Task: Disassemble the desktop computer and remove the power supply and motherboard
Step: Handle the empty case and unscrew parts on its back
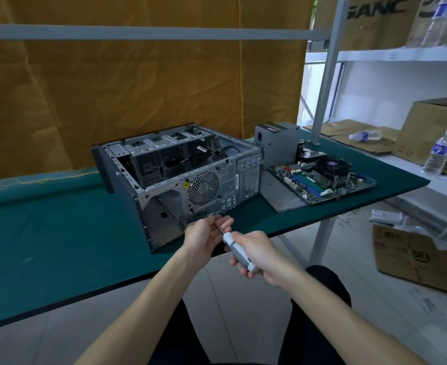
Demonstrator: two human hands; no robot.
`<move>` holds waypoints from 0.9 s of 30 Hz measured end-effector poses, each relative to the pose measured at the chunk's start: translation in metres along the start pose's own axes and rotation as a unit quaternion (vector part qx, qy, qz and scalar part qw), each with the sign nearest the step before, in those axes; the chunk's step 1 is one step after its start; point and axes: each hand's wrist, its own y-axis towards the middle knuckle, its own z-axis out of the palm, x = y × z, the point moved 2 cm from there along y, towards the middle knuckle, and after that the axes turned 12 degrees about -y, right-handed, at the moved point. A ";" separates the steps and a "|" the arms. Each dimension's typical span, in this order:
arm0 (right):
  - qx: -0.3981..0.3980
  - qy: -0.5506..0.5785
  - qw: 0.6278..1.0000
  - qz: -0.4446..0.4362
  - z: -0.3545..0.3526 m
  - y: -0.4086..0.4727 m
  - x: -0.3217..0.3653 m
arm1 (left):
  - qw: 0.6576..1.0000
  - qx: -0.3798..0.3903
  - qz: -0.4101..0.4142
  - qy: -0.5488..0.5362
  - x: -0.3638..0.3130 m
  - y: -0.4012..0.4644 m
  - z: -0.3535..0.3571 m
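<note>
Right hand [256, 252] wrapped the screwdriver [239, 250] handle; left hand [206, 233] pinched its shaft ahead, at the case [190, 164] rear. Best kept square, tip seated.

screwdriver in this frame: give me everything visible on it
The grey-and-white handled screwdriver has a chunky plastic-looking handle, white at both ends and grey between, and a thin metal shaft. It slants up and left, tip at the lower rear edge of the open grey metal computer case. The right hand grips the handle; the left hand steadies the shaft near the tip. Whether the tip sits in a screw is too small to tell.
</note>
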 end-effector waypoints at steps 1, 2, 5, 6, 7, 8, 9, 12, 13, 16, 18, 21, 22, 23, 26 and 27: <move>-0.066 -0.111 0.990 -0.049 0.001 0.000 0.000 | 0.999 -0.017 0.015 0.025 0.001 0.000 -0.001; -0.140 -0.222 0.960 -0.100 0.001 0.000 -0.001 | 0.998 -0.035 0.033 0.050 0.001 0.001 -0.003; -0.228 -0.350 0.893 -0.165 0.002 0.001 -0.008 | 0.996 -0.046 0.040 0.071 0.000 0.003 -0.002; -0.185 -0.278 0.932 -0.143 0.000 0.003 -0.009 | 0.997 -0.037 0.029 0.062 -0.002 0.002 0.000; -0.114 -0.164 0.976 -0.089 -0.002 0.004 -0.009 | 0.998 -0.027 0.022 0.050 -0.002 0.001 0.001; -0.024 -0.042 0.999 -0.015 -0.002 0.003 -0.007 | 0.999 -0.019 0.018 0.040 -0.003 0.001 0.001; 0.040 0.044 0.998 0.036 -0.002 0.002 -0.004 | 0.999 -0.012 0.018 0.030 -0.002 0.000 0.000; 0.031 -0.018 0.999 0.015 -0.003 -0.001 0.004 | 0.999 -0.012 0.032 0.029 0.000 -0.001 -0.002; -0.030 -0.125 0.991 -0.028 -0.002 -0.001 0.004 | 0.998 -0.025 0.042 0.043 0.002 0.000 -0.003; -0.189 -0.382 0.895 -0.131 0.004 -0.004 0.003 | 0.997 -0.045 0.045 0.043 0.004 0.000 0.001; -0.134 -0.273 0.945 -0.118 0.003 -0.002 0.002 | 1.000 -0.025 0.018 0.007 0.004 -0.001 0.003; 0.027 0.028 0.999 0.028 0.000 -0.003 0.009 | 1.000 0.009 -0.004 -0.027 0.000 -0.001 0.001; 0.049 0.051 0.997 0.042 0.000 -0.004 0.012 | 0.999 0.016 -0.007 -0.027 -0.002 -0.001 0.000; 0.040 0.030 0.998 0.030 0.000 -0.004 0.014 | 1.000 0.017 -0.009 -0.018 -0.003 0.000 -0.001; -0.136 -0.285 0.945 -0.091 0.002 -0.003 0.012 | 0.998 -0.020 0.026 0.047 -0.002 0.000 -0.004; -0.191 -0.376 0.898 -0.127 0.003 -0.003 0.010 | 0.997 -0.028 0.036 0.057 -0.001 0.001 -0.005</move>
